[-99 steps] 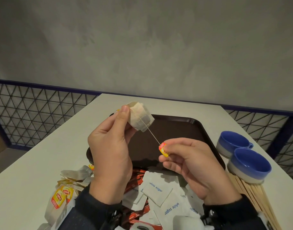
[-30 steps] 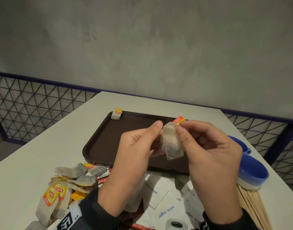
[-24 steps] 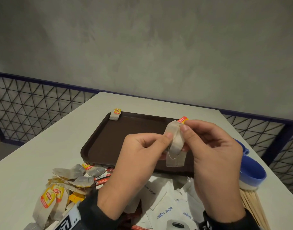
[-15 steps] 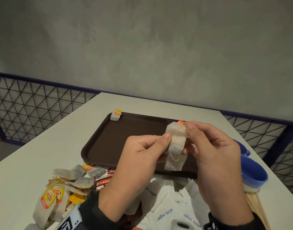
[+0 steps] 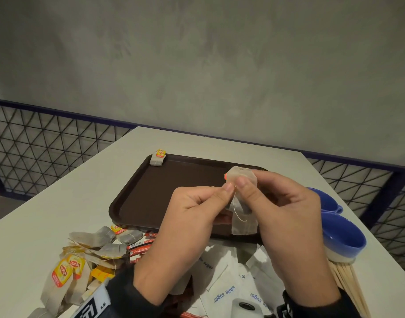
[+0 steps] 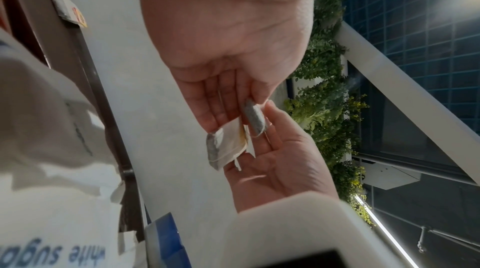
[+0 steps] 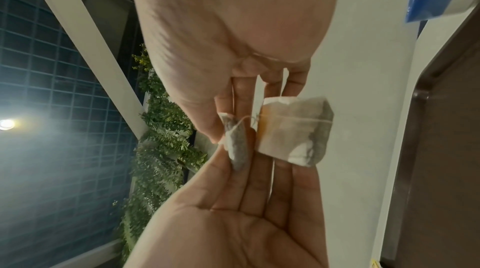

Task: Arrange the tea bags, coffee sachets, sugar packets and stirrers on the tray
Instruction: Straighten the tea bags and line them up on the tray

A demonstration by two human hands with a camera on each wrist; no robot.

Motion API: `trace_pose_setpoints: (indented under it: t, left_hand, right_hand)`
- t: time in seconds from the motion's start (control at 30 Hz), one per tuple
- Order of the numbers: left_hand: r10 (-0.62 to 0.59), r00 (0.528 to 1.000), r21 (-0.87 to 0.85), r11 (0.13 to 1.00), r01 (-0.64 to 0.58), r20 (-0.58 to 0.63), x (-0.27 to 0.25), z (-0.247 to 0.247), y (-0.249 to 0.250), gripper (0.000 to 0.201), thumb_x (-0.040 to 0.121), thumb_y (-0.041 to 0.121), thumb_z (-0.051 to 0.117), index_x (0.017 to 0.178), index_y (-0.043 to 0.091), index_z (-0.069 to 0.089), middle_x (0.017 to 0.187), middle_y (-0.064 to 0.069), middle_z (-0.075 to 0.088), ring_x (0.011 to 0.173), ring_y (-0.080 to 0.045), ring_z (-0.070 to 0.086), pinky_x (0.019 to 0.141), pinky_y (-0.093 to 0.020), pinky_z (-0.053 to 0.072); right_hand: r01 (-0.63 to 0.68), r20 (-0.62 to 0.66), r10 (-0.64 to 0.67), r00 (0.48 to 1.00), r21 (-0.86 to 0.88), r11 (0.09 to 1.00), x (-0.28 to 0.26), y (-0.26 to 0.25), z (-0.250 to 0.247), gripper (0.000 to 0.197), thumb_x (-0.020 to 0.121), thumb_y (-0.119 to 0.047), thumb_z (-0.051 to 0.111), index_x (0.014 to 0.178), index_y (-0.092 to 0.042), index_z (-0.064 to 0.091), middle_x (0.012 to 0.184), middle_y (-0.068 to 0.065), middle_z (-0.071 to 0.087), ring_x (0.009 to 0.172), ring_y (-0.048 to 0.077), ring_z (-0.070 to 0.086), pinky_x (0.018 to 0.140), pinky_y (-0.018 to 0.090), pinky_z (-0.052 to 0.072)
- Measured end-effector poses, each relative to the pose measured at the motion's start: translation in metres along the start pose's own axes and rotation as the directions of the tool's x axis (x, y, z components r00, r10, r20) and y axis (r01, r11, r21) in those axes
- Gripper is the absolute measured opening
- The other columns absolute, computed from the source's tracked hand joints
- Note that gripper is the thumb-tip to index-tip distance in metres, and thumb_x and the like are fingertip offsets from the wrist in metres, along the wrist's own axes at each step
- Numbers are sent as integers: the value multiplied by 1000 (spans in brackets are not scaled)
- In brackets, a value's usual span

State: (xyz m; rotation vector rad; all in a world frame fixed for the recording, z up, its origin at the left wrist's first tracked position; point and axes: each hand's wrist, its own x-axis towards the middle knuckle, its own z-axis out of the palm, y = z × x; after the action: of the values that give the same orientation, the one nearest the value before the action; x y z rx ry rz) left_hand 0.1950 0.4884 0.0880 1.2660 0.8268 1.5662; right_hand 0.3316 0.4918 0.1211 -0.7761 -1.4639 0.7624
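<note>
A tea bag (image 5: 244, 216) hangs folded above the near right part of the brown tray (image 5: 151, 193). My left hand (image 5: 228, 187) and right hand (image 5: 240, 182) both pinch its upper part, thumbs nearly touching; its red-yellow tag (image 5: 226, 176) peeks out on the left and a string loop lies across the bag. In the left wrist view the tea bag (image 6: 226, 149) sits between the fingertips of both hands; the right wrist view shows the tea bag (image 7: 293, 130) with string round it. Another tea bag (image 5: 158, 157) lies in the tray's far left corner.
Loose tea bags (image 5: 93, 249) are heaped at the near left, red coffee sachets (image 5: 139, 245) beside them, white sugar packets (image 5: 224, 283) under my wrists. Two blue cups (image 5: 341, 235) and wooden stirrers (image 5: 348, 285) are at the right. A mesh railing (image 5: 47, 143) borders the table.
The first tea bag went from my hands to the tray's far left corner. My hands now hold another bag, and over the last second they folded it and turned its tag leftward.
</note>
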Motion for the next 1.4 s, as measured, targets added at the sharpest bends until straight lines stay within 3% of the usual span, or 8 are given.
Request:
trace_pose_setpoints:
  t: [0.13, 0.23, 0.6, 0.87, 1.0, 1.13, 1.23, 1.4]
  left_hand:
    - [-57, 998, -92, 994, 55, -22, 2, 2, -2, 35, 98, 26, 59, 92, -1, 81, 90, -19, 79, 82, -25, 77, 78, -39, 62]
    - [-93, 993, -125, 989, 84, -73, 4, 0, -2, 36, 99, 30, 58, 98, 3, 82, 99, -18, 79, 89, -27, 77, 80, -40, 62]
    - [-198, 980, -314, 932, 182, -21, 5, -1, 2, 36, 103, 29, 55, 109, 4, 80, 106, -16, 79, 99, -24, 77, 79, -31, 61]
    - [-98, 995, -113, 989, 99, 17, 3, -1, 0, 35, 92, 28, 65, 86, -3, 80, 89, -24, 76, 85, -28, 73, 75, -34, 61]
    - [-67, 994, -65, 995, 73, 83, 0, -2, 1, 35, 89, 25, 71, 80, -7, 77, 85, -37, 68, 78, -31, 68, 69, -32, 58]
    - [-33, 993, -5, 999, 34, 110, 0, -3, 4, 27, 86, 23, 74, 64, 7, 76, 64, -11, 67, 60, -14, 62, 57, -21, 49]
    - [-1, 996, 62, 998, -5, 88, 0, -5, 6, 31, 79, 36, 76, 62, 10, 76, 66, -15, 70, 64, -28, 66, 63, -33, 51]
    - [38, 999, 125, 991, -41, 26, 0, -6, 11, 30, 86, 25, 74, 62, 7, 74, 62, -11, 67, 61, -21, 60, 61, -36, 51]
  right_hand:
    - [-12, -48, 16, 999, 73, 997, -1, 0, 0, 16, 85, -31, 67, 90, -29, 82, 84, -6, 78, 81, 11, 74, 67, 25, 59]
    - [-16, -88, 19, 996, 30, 999, -1, 5, -3, 24, 93, -11, 66, 98, -29, 81, 98, -5, 78, 95, 15, 74, 77, 33, 62]
    - [53, -23, -60, 998, -234, 971, -4, 11, 3, 48, 80, -5, 73, 112, -40, 76, 111, -21, 71, 115, 8, 64, 92, 35, 59]
    - [-144, -60, 154, 986, 140, 980, 1, 4, -8, 26, 96, -7, 60, 96, -21, 81, 95, 6, 78, 91, 26, 74, 77, 46, 60]
    - [-304, 0, 321, 947, 326, 895, 7, 3, -12, 17, 92, -12, 62, 93, -11, 79, 90, 12, 75, 79, 21, 70, 70, 37, 54]
    - [-469, 148, 459, 876, 483, 739, 11, 3, -17, 15, 90, -10, 62, 96, -9, 75, 86, 11, 69, 81, 22, 63, 85, 45, 47]
    - [-498, 192, 476, 858, 537, 681, 13, 2, -20, 26, 87, -5, 60, 110, -9, 72, 88, 9, 70, 82, 22, 62, 88, 45, 45]
    - [-529, 229, 485, 844, 501, 685, 13, 0, -23, 25, 84, -8, 62, 106, -9, 75, 95, 14, 71, 82, 22, 63, 77, 37, 52]
